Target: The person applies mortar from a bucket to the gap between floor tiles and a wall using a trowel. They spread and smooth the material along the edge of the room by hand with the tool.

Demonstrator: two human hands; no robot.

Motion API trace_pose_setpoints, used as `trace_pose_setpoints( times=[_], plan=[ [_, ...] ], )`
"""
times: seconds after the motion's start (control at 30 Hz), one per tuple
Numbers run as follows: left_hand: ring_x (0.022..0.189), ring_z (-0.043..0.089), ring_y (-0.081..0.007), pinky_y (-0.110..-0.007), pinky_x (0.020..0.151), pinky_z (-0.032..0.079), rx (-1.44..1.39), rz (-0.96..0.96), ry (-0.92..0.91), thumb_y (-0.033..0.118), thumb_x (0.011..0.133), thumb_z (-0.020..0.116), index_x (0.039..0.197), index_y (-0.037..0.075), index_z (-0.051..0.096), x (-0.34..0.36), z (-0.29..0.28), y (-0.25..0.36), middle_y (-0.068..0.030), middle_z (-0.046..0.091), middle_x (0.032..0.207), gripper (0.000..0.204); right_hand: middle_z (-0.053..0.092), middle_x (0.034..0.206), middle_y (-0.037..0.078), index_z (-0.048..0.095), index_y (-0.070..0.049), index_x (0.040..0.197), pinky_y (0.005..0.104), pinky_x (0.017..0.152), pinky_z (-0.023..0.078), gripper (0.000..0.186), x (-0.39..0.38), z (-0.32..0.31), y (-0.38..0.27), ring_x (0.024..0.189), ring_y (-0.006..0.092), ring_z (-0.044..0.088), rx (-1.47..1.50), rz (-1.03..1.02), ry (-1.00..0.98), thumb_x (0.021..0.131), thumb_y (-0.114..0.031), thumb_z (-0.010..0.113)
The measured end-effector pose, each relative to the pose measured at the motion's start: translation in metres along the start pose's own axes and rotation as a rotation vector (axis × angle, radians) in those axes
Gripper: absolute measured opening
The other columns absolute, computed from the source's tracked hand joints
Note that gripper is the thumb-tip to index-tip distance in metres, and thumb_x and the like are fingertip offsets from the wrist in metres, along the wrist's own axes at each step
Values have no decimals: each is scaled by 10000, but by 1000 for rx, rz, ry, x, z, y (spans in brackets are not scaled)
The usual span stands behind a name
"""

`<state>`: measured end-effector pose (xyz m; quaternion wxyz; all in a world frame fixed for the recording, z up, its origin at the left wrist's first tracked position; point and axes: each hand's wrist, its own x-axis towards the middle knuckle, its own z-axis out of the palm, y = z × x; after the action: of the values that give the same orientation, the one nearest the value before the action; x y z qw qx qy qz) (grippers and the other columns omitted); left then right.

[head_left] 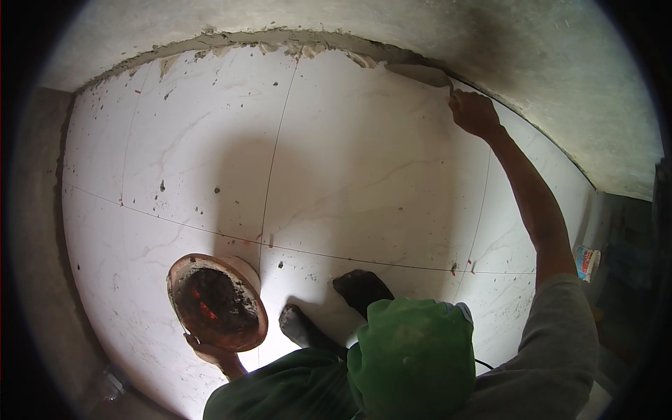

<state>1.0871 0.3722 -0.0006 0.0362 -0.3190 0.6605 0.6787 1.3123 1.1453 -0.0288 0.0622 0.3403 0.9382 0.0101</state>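
Note:
My right hand (476, 113) is closed around the handle of a trowel (418, 74). Its blade lies along the joint where the white tiles end at the far wall. Rough grey-beige mortar (308, 50) runs along that joint, left of the trowel. Down at the lower left, my left hand (210, 353) grips the near rim of a reddish-brown bucket (253, 308), which is tilted so that its inside shows. Dark residue and grey mortar crust coat the inside, with an orange-red patch at the bottom. Some fingers are hidden by the bucket.
White marbled floor tiles (364, 168) with thin dark joints and mortar crumbs spread ahead. Small red spacers sit at joint crossings. Dark footwear (360, 290) stands near the bucket. A bare plaster wall (392, 31) bounds the far side. A small white-and-blue tub (586, 263) stands at right.

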Motion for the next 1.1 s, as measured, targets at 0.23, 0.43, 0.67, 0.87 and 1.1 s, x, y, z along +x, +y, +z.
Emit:
trace_pose_setpoints(
  times=[0.23,0.43,0.67,0.87,1.1],
  plan=[
    [1230,661,-348,-493,1045,569,191,105,56,505,1103,401,1422,9,622,29,-35,-11,-188,630,1421,629,738,856,243,704,-34,970,546,783,593,386,56,-13,-25,827,451,735,-201,-26,39,1057,-355,507],
    [1127,698,-321,-475,939,607,394,143,212,499,1104,419,1316,-4,672,20,-20,-8,-180,680,1308,602,745,902,262,734,-44,997,576,852,575,395,-1,-32,-27,901,480,722,46,168,204,1035,-380,530],
    [1156,679,-324,-475,972,594,361,177,178,482,1107,441,1367,-27,632,20,-27,-10,-187,652,1351,602,752,917,252,746,-54,1003,566,860,583,340,72,-6,-81,918,446,742,-67,-4,141,1019,-323,538],
    [1212,644,-327,-481,1023,580,446,199,184,486,1109,448,1435,-38,578,28,-37,-15,-188,606,1418,631,751,906,252,748,-68,998,550,842,595,347,36,-38,-28,887,447,742,-176,-90,138,1020,-350,547],
    [1172,653,-305,-469,997,589,320,182,159,475,1114,433,1399,-43,590,12,-18,-9,-182,621,1371,611,749,916,243,742,-77,1002,566,821,591,342,48,4,-9,870,473,728,-141,64,100,1034,-347,534]
  ],
)
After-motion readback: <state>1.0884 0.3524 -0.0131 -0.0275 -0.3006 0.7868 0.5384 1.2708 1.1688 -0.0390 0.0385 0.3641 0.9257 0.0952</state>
